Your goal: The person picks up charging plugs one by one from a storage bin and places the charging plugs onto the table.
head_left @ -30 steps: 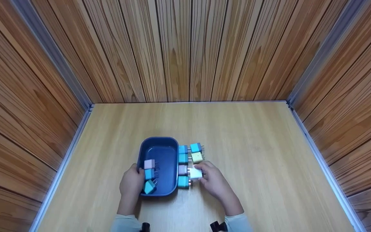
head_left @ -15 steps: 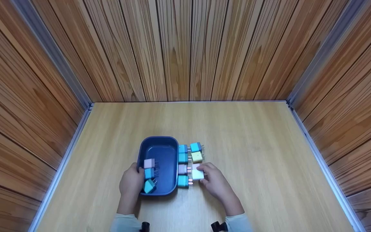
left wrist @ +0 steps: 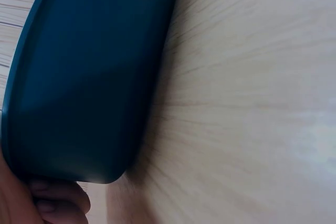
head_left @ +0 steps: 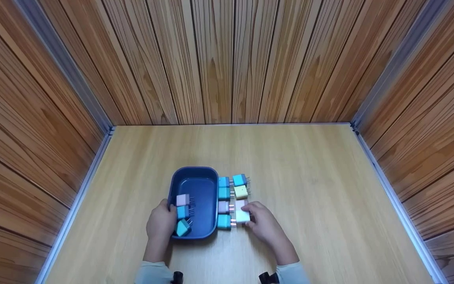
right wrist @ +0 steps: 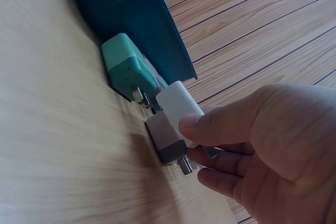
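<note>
My left hand (head_left: 161, 221) grips the left rim of a dark blue bin (head_left: 195, 172), thumb over the edge; in the left wrist view, fingers (left wrist: 60, 203) curl beneath the rim. Inside lie a pink, a blue and a teal plug charger (head_left: 183, 228). With thumb and fingers, my right hand (head_left: 264, 221) pinches a white plug charger (head_left: 242, 216). A pink plug charger (right wrist: 164, 136) sits just beside and below it, partly covered in the right wrist view. Its prongs point away from the bin. Against the bin's right wall stands a teal charger (right wrist: 126, 66).
A column of several chargers (head_left: 224, 193) lines the bin's right side, prongs pointing right. A blue charger (head_left: 239, 180) and a yellow one (head_left: 241, 192) lie in a second column. Wooden panel walls (head_left: 215, 63) enclose the table (head_left: 309, 169) at back and sides.
My right hand has shifted slightly right and toward me with the white charger. The pink charger behind it now shows. The left hand and bin stay put.
</note>
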Motion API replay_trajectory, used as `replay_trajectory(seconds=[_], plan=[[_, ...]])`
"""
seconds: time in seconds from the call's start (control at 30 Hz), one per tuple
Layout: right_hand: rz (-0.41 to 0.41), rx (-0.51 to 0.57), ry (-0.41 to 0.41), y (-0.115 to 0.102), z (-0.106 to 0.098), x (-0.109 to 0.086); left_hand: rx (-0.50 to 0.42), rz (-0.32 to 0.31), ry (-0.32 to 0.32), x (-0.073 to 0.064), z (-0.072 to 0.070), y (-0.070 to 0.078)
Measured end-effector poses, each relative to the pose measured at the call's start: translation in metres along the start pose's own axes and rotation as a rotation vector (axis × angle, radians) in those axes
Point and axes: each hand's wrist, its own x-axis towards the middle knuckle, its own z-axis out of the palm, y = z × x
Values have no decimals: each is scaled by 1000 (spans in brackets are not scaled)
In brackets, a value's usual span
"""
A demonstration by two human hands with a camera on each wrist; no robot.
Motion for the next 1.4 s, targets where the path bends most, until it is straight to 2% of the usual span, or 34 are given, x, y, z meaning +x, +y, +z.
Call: replay_trajectory(seconds=[0.17,0.47,0.73,0.9,1.4], plan=[[5,5,-12,4,2,-1,-8,-5,-6,0,0,-1],[72,40,-72,5,5,0,-12,-11,-8,0,0,-1],[60,30,-63,9,8,0,-18,-7,-4,0,0,-1],[104,33,-72,9,9,-1,-11,-1,10,-1,-1,-1],[105,48,-59,12,12,0,-35,-24,-26,0,-1,1]])
